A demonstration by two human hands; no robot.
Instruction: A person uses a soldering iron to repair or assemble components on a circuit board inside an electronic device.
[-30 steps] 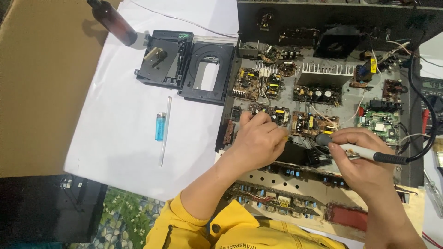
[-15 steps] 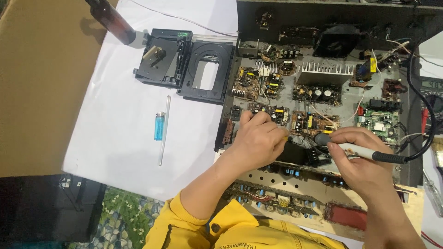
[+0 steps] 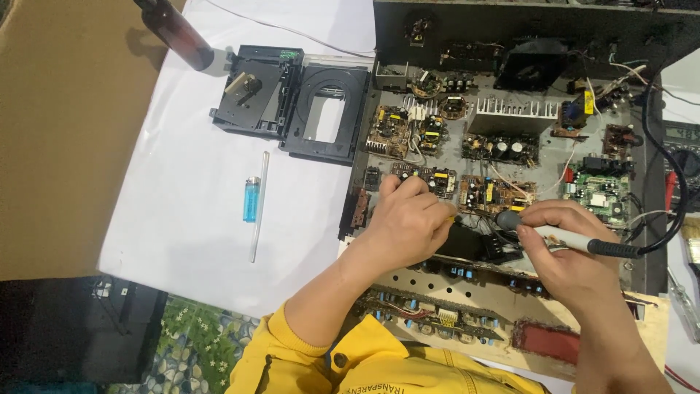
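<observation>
Comparing the head view with the two earlier pictures shows very little movement: both hands sit over the same patch of the opened chassis (image 3: 649,219), and the work remains at one spot rather than shifting along the boards.

Left hand (image 3: 408,219): curled shut, knuckles up, resting on the small brown circuit board (image 3: 496,193) near the middle of the chassis. The fingertips point right, toward the tool tip. Whether they pinch a wire or a component cannot be told; the fingers hide it. Its position is unchanged from a second ago.

Right hand (image 3: 576,252): closed in a pen grip on the soldering iron (image 3: 561,237), white barrel with a dark grip, its cable looping away to the far right. The tip end lies just beside the left fingertips, over the dark block at the near edge of the boards. It has crept slightly left since the earlier pictures.

Judgement: the steady pose suggests one joint under attention, with the left hand steadying.

Surroundings, all undisturbed: a black disc-drive tray (image 3: 292,98) lies on the white sheet (image 3: 182,219) to the left of the chassis; a blue lighter (image 3: 251,199) and a thin clear rod (image 3: 259,204) lie side by side nearer; a brown bottle (image 3: 175,33) stands at the far left.
</observation>
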